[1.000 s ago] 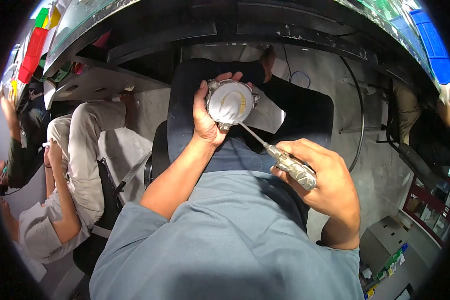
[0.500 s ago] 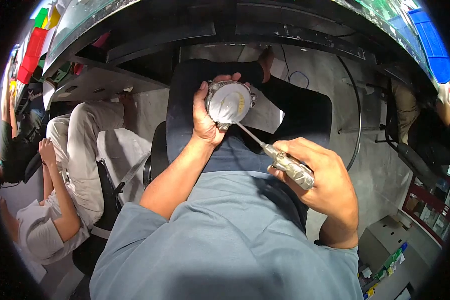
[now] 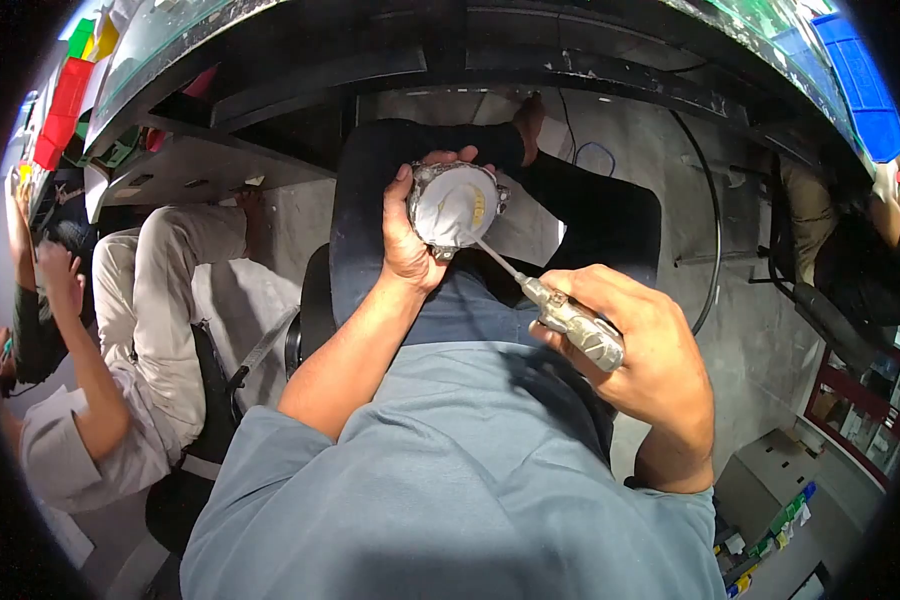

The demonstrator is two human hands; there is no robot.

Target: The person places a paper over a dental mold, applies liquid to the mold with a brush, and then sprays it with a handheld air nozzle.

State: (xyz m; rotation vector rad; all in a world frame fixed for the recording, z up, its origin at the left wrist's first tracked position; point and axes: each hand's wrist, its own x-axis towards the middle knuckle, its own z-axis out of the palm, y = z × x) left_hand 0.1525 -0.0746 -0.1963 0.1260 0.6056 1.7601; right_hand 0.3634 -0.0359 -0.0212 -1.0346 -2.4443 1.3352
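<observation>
My left hand (image 3: 410,240) is wrapped round the edge of a round, white-faced part (image 3: 448,208) with a rough metallic rim and yellow markings on its face. It is held above my lap, thumb on the left side and fingertips showing over the far edge. In my right hand (image 3: 635,335) is a screwdriver (image 3: 580,325) with a worn, translucent handle. Its thin shaft points up and left, and the tip overlaps the lower right of the white face.
A dark workbench (image 3: 590,75) spans the space ahead, with a blue bin (image 3: 860,85) at right and a red bin (image 3: 62,115) at left. A seated person (image 3: 100,420) is close on my left. A cardboard box (image 3: 770,465) stands at lower right.
The screwdriver tip has moved slightly inward over the white face. The round part has shifted a little left. The person at left has raised a hand.
</observation>
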